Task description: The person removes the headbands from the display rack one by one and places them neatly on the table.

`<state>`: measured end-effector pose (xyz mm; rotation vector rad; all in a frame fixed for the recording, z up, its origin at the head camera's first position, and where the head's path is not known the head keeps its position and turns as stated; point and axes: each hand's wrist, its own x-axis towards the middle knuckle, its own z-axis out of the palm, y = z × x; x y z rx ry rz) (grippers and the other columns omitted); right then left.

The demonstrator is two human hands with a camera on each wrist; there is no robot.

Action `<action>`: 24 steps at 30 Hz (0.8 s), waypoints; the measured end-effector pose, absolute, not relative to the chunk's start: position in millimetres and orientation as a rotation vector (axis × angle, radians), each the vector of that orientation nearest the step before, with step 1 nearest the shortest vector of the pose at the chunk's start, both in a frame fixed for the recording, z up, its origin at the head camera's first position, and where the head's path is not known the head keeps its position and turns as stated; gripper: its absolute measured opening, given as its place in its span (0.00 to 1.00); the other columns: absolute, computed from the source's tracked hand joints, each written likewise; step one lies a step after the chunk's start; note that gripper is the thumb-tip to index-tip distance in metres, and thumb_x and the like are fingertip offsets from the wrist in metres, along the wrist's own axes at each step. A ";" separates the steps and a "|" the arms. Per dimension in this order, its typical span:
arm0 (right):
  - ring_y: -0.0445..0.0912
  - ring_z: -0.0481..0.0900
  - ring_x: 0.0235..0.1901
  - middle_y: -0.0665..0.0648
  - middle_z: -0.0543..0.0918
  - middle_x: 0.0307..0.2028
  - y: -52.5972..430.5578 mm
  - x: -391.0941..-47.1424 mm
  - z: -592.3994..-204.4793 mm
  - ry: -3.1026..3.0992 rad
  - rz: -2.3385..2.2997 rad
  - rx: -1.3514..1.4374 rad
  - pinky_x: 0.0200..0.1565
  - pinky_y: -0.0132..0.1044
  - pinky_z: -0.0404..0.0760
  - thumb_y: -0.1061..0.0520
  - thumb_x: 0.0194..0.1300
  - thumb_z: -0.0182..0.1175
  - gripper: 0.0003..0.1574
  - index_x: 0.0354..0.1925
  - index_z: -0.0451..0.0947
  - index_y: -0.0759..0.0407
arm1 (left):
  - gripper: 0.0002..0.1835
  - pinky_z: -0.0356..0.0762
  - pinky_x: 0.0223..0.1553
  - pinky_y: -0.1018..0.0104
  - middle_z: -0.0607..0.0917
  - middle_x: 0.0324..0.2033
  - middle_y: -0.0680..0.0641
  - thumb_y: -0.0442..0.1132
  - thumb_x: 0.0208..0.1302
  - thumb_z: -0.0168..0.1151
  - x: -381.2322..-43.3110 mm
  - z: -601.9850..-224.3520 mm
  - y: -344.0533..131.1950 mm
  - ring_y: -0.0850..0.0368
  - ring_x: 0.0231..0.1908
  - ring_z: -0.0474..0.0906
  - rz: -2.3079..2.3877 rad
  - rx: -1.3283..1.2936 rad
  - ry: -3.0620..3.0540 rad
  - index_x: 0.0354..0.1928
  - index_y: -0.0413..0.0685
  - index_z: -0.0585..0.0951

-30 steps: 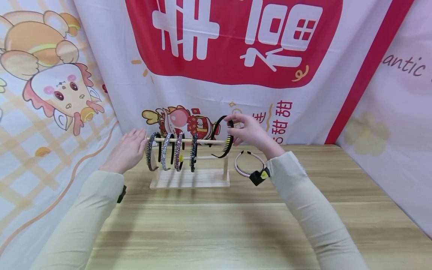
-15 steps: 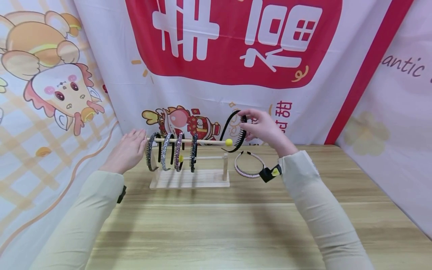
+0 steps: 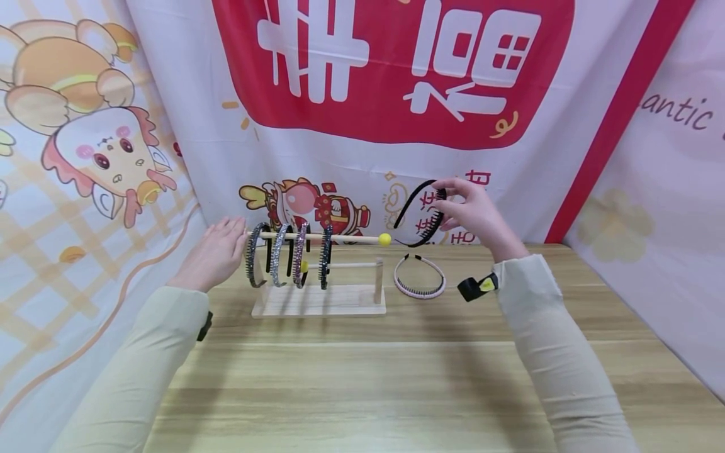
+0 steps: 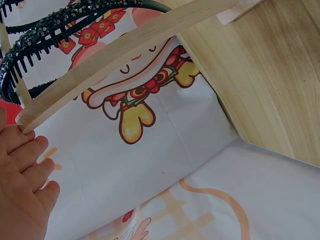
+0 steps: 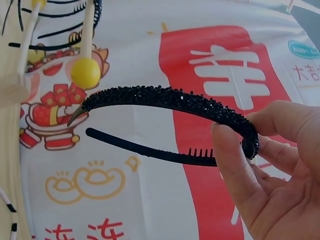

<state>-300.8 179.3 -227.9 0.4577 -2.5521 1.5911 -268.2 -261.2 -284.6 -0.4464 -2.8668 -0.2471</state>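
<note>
My right hand (image 3: 472, 211) pinches a black headband (image 5: 170, 97), covered in dark glittering beads with comb teeth inside, between thumb and fingers. It hangs in the air right of the yellow ball (image 3: 385, 239) that tips the stand's upper rod, apart from it. With fingers extended, my left hand (image 3: 212, 255) touches the left end of the wooden stand (image 4: 100, 65), near its top. Several sparkly headbands hang on that upper rod, among them a silver one (image 3: 277, 255), a pinkish-purple one (image 3: 300, 255) and a dark one (image 3: 325, 255).
A pale pink headband (image 3: 420, 293) lies on the wooden table (image 3: 362, 390), right of the stand's base (image 3: 323, 301). The lower rod (image 3: 348, 265) has a yellow tip too. Printed cloth (image 3: 362, 160) hangs close behind the stand, with more cloth at both sides.
The black headband came off the rod's right end, uncovering the yellow ball, and moved right with my right hand. My left hand stays at the stand's left end.
</note>
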 end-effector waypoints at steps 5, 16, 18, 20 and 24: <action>0.53 0.79 0.28 0.61 0.67 0.54 190.1 -301.3 -228.1 -2.550 1.591 0.406 0.34 0.40 0.83 0.57 0.64 0.57 0.25 0.59 0.68 0.56 | 0.28 0.36 0.65 0.45 0.53 0.65 0.28 0.43 0.74 0.30 -268.8 -284.6 -261.7 0.32 0.65 0.43 -0.249 -0.446 -2.861 0.66 0.26 0.52; 0.54 0.81 0.31 0.62 0.68 0.52 208.4 -305.6 -237.0 -2.482 1.669 0.304 0.35 0.38 0.83 0.57 0.65 0.56 0.26 0.60 0.67 0.57 | 0.28 0.36 0.65 0.45 0.53 0.65 0.28 0.43 0.74 0.30 -271.8 -285.8 -262.3 0.32 0.65 0.43 -0.237 -0.450 -2.861 0.66 0.26 0.52; 0.53 0.80 0.31 0.62 0.68 0.52 211.5 -306.7 -239.1 -2.460 1.696 0.292 0.36 0.38 0.83 0.57 0.65 0.56 0.26 0.61 0.66 0.58 | 0.28 0.36 0.66 0.45 0.53 0.65 0.28 0.43 0.74 0.30 -272.5 -286.2 -262.8 0.32 0.65 0.43 -0.237 -0.450 -2.858 0.66 0.26 0.52; 0.51 0.80 0.30 0.61 0.68 0.52 214.7 -307.8 -241.6 -2.443 1.710 0.277 0.36 0.38 0.83 0.57 0.65 0.56 0.26 0.61 0.66 0.57 | 0.28 0.36 0.65 0.45 0.53 0.65 0.28 0.43 0.74 0.30 -272.9 -286.6 -263.0 0.32 0.65 0.43 -0.238 -0.452 -2.856 0.66 0.26 0.52; 0.47 0.78 0.28 0.60 0.68 0.51 221.2 -311.1 -248.5 -2.420 1.729 0.241 0.36 0.37 0.83 0.58 0.66 0.55 0.27 0.62 0.65 0.59 | 0.28 0.36 0.65 0.45 0.53 0.64 0.28 0.43 0.74 0.31 -273.3 -287.4 -263.5 0.32 0.65 0.44 -0.234 -0.455 -2.851 0.66 0.26 0.53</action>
